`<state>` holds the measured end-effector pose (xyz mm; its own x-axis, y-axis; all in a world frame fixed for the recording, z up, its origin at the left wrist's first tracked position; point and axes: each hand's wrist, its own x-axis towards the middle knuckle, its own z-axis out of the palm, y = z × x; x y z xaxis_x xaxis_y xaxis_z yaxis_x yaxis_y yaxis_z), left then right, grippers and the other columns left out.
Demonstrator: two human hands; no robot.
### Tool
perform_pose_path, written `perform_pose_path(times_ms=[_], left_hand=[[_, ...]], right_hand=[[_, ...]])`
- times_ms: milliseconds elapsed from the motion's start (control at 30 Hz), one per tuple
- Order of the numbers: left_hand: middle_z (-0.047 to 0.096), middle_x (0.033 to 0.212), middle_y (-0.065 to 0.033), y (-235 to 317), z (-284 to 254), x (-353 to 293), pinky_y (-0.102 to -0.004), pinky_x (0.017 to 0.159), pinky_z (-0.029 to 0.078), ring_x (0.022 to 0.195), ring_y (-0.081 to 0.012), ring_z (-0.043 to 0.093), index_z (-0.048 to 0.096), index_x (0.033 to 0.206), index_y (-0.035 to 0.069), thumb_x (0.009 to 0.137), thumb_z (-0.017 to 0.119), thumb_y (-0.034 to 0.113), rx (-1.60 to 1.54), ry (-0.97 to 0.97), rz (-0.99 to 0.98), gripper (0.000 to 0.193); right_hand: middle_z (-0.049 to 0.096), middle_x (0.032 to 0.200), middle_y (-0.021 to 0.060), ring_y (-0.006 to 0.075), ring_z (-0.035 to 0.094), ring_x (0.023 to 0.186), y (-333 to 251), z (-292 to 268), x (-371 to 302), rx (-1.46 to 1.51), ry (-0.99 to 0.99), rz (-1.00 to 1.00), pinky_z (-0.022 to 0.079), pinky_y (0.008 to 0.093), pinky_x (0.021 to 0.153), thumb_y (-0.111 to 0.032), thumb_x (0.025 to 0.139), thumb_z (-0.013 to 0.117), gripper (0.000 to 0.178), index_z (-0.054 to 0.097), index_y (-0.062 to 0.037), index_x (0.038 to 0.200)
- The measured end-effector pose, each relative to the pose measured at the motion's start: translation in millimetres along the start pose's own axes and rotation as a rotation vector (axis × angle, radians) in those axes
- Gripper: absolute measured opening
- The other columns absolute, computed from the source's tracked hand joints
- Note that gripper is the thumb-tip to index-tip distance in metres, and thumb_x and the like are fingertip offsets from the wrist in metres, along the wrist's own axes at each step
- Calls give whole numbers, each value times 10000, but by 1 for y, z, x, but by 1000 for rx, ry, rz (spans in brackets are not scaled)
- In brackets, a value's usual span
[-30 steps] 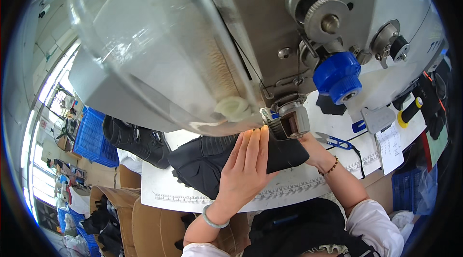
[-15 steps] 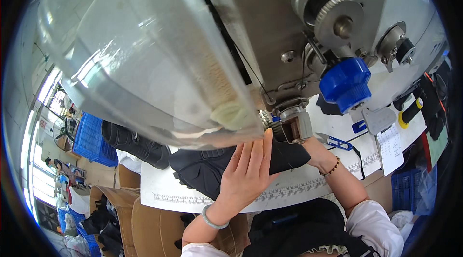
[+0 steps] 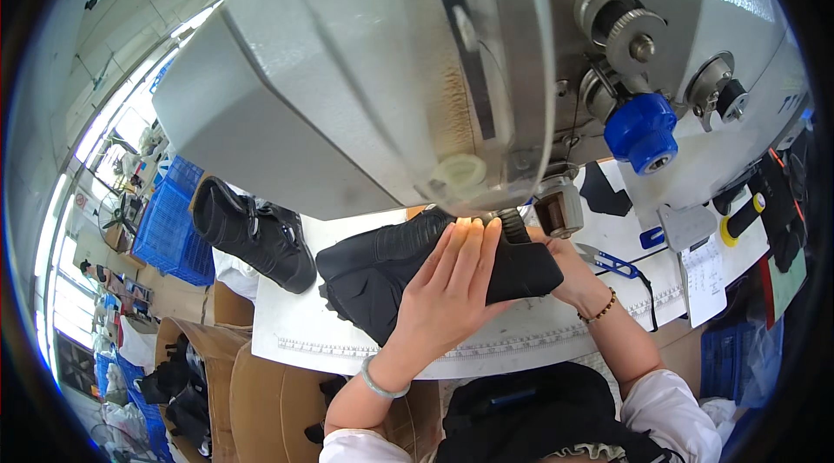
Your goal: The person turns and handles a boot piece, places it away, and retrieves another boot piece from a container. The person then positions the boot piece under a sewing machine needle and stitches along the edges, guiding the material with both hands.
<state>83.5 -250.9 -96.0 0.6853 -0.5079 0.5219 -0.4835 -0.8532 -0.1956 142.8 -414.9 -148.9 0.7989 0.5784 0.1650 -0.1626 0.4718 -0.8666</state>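
Observation:
A black shoe upper [image 3: 369, 267] lies on the white table under the head of a sewing machine [image 3: 347, 98]. My left hand [image 3: 452, 281] rests flat across it with the fingers stretched out, fingertips close below the needle area. My right hand [image 3: 569, 272] is at the upper's right end. Its fingers are mostly hidden behind the upper and the machine's lower parts, so their grip does not show. The needle area is partly covered by the machine's clear guard [image 3: 499, 115].
A finished-looking black boot [image 3: 252, 233] stands at the left table edge, near blue crates [image 3: 178, 220]. Blue-handled thread snips [image 3: 608, 261], a black flat piece [image 3: 605, 192] and a thread spool [image 3: 741, 218] lie to the right. Cardboard boxes [image 3: 278, 402] stand below the table's left front.
The view has shifted, so the machine head appears farther right and more of the boot shows. My left hand stays flat on the upper, and my right hand stays at its right end.

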Motion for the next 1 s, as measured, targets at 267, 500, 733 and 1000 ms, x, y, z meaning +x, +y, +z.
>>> perform_pose_path(times_ms=[267,500,733,1000], left_hand=[[535,1096,-96,-12,11,-3,-337,840,502,1063,-275,559,601,1086,19,500,801,424,-68,144,14,740],[526,1131,-93,-14,10,-3,-350,850,493,1043,-278,563,593,1095,20,474,806,383,-69,125,34,750],[522,1127,-113,-11,14,-7,-382,906,447,1103,-295,508,550,1149,1,514,808,394,-136,86,-41,789],[481,1275,-118,-1,26,-21,-407,1043,335,1229,-256,430,505,1249,26,626,751,390,-175,191,-83,762]], right_hand=[[655,854,7,30,567,751,11,1,2,-113,38,-13,469,187,651,-59,797,629,211,643,-2,1000],[654,852,10,36,569,746,11,0,2,-128,23,-2,472,192,645,-53,794,629,194,643,-3,981],[651,893,17,46,576,792,9,2,-1,-131,22,-14,472,204,693,-71,797,630,221,632,4,1005],[634,987,26,54,561,893,7,1,-3,-90,-8,-33,457,207,782,-83,803,626,356,557,7,1141]])
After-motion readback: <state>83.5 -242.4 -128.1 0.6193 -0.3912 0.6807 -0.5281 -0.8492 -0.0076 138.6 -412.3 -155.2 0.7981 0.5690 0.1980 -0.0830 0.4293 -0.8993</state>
